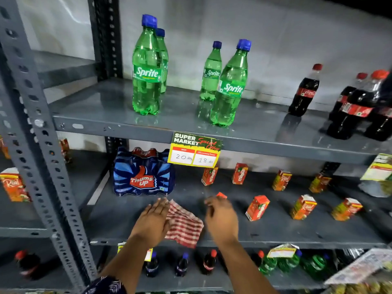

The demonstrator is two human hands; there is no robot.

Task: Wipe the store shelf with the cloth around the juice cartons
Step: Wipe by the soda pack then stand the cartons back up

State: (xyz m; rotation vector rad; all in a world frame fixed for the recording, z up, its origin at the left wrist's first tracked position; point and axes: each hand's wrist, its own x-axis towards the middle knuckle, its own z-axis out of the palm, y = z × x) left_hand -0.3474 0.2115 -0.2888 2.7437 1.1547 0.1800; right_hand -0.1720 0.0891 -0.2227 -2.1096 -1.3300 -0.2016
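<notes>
Grey metal shelf (127, 221), middle tier of a slotted-angle rack. Directly on it: one blue shrink-wrapped Thums Up pack (143, 172) at back left; a red-and-white checked cloth (185, 224) at the front edge, lying flat; small juice cartons (257, 208) standing apart in two loose rows towards the right, some tilted. Surface dark, scuffed.

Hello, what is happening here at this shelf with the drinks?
A person is cleaning the middle shelf of a store rack. The left hand lies flat on a red-and-white checked cloth near the front edge. The right hand reaches just beside it toward a small red juice carton, partly hidden behind the hand. More juice cartons stand to the right, and a Thums Up pack sits behind the cloth.
</notes>
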